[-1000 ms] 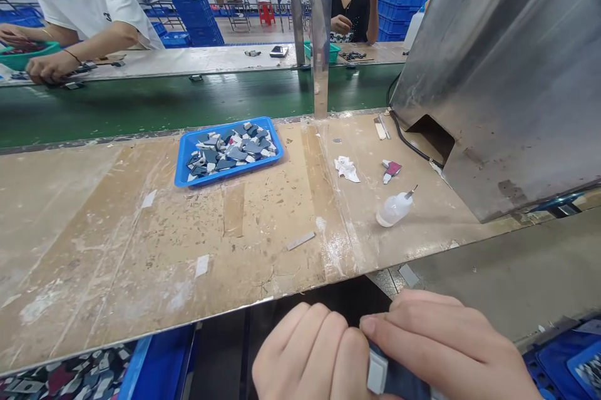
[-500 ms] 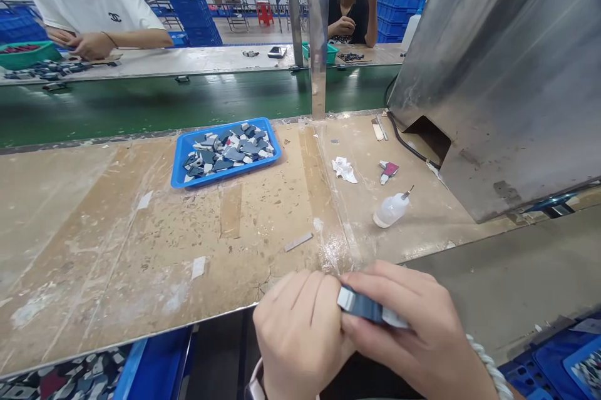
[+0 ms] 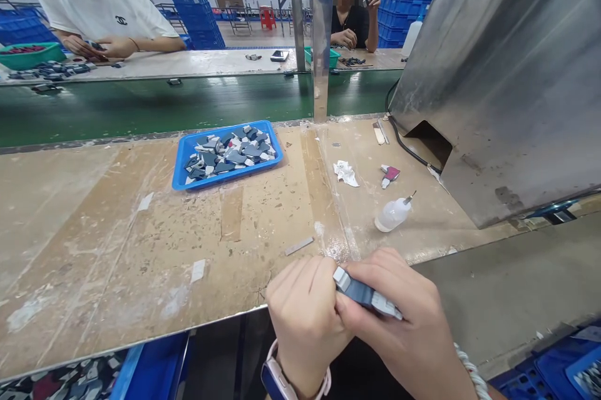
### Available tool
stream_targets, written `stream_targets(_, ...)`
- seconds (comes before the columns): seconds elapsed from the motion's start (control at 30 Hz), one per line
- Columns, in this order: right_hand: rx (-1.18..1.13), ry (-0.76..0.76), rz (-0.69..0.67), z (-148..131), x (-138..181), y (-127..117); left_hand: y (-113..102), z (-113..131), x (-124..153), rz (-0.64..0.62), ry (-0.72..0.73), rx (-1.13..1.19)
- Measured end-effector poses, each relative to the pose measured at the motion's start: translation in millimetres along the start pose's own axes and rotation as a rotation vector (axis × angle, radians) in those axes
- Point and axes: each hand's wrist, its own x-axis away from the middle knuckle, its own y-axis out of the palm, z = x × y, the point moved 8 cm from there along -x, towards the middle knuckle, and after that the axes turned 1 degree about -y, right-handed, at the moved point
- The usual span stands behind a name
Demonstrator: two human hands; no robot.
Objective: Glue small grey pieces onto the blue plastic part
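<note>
In front of the bench edge, a dark blue-grey plastic piece with light grey ends [image 3: 359,292] is pinched between the thumb and fingers of my right hand [image 3: 408,309]. My left hand [image 3: 305,303] is closed in a fist, its knuckles up, pressed against the near side of that piece. What its fingers hold is hidden. Beyond my hands, a clear squeeze bottle with a thin metal tip [image 3: 393,215] stands tilted in view on the bench. Similar grey-blue pieces fill a blue tray [image 3: 225,182] further back.
On the bench [image 3: 117,250] are a thin grey strip [image 3: 299,245], a crumpled white tissue [image 3: 346,173] and a maroon-and-grey piece [image 3: 389,176]. A large metal housing [image 3: 507,106] stands at right. Behind the green conveyor belt [image 3: 225,99], two people handle small parts.
Both hands have moved slightly up with the piece, which is tilted a little more, showing more of its light grey end. A watch on my left wrist has come into fuller view.
</note>
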Motion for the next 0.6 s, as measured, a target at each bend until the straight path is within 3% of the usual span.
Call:
stream_targets(0.27,0.066,-0.038,-0.012,-10.6,0.9,-0.1,-3.7,-0.5,4.4,0.029,-0.070,-0.007)
stream_targets(0.47,0.030,-0.132,-0.084,-18.4,5.8,2.5,-13.3,1.9,10.8,0.080,0.054,0.054)
stream_targets(0.6,0.025,-0.182,-0.085,-24.5,11.3,2.2,-19.2,-4.0,18.9,0.073,0.034,0.087)
